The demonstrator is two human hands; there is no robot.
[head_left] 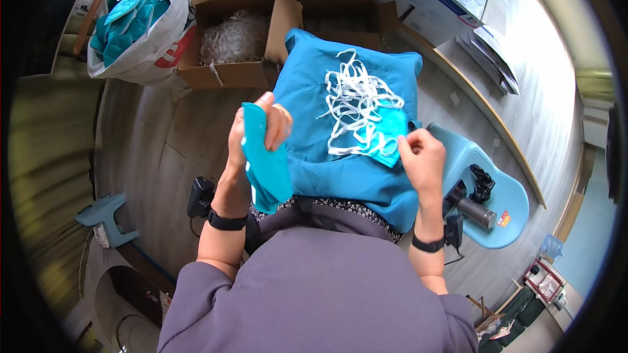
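Observation:
Raised over the left side of my lap, my left hand (265,124) is closed round several flat teal mask pieces (269,176), which hang down toward me. A blue cloth (307,104) covers my lap. On it lies a small pile of teal masks (390,127) with a tangle of white ear loops (356,91) spread over and beyond them. At the right edge of this pile, my right hand (422,157) has thumb and forefinger pinched together beside the loops. What sits between those fingertips, if anything, is too small to make out.
A white bag (147,59) full of teal pieces stands at the far left. Beside it a cardboard box (226,75) holds a clear stringy tangle (235,39). A blue stool (507,222) at my right carries a dark cylinder (476,212) and a black plastic bag (482,184).

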